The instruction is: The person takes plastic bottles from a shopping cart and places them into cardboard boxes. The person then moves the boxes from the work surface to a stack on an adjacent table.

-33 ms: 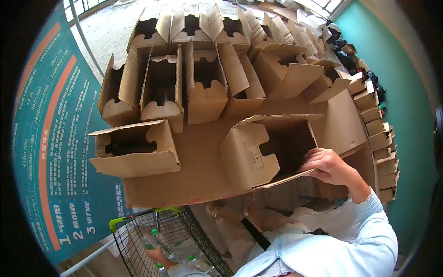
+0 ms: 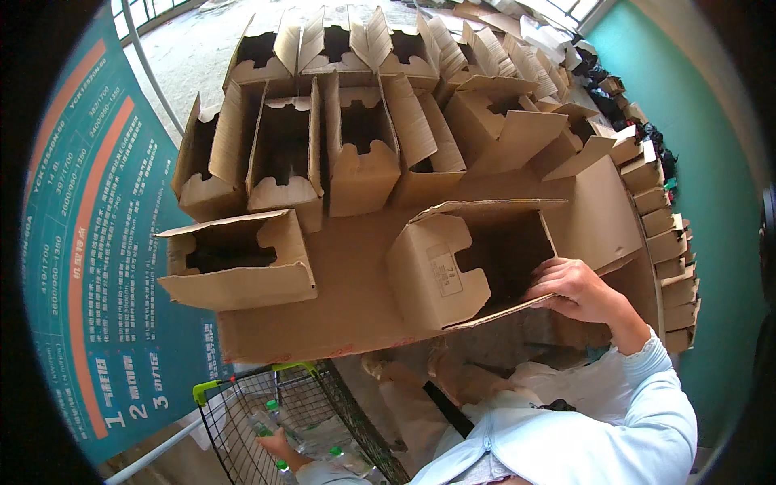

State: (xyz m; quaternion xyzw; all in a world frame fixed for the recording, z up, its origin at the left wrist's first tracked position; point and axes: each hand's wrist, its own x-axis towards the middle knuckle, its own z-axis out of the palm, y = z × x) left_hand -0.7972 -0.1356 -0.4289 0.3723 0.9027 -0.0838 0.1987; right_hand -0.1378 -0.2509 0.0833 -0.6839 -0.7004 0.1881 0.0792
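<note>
My right hand point(image 2: 570, 287) is closed on the near right edge of an open cardboard box point(image 2: 432, 279), its fingers curled over the wall. Dark shadow fills the inside of this box, and a printed label shows on its left flap. Low on the left, my left hand point(image 2: 279, 444) reaches into a black wire shopping cart point(image 2: 343, 404) with green corner pieces. It is closed around a clear plastic bottle point(image 2: 259, 423), partly hidden by the hand. More clear bottles with green caps point(image 2: 336, 452) lie around it in the cart.
Several open cardboard boxes point(image 2: 360, 162) stand in rows on a cardboard-covered surface point(image 2: 347, 267). One box point(image 2: 238, 263) sits at the near left corner. A blue printed banner point(image 2: 121, 267) rises at the left; more boxes point(image 2: 675, 267) line the green wall point(image 2: 695, 162).
</note>
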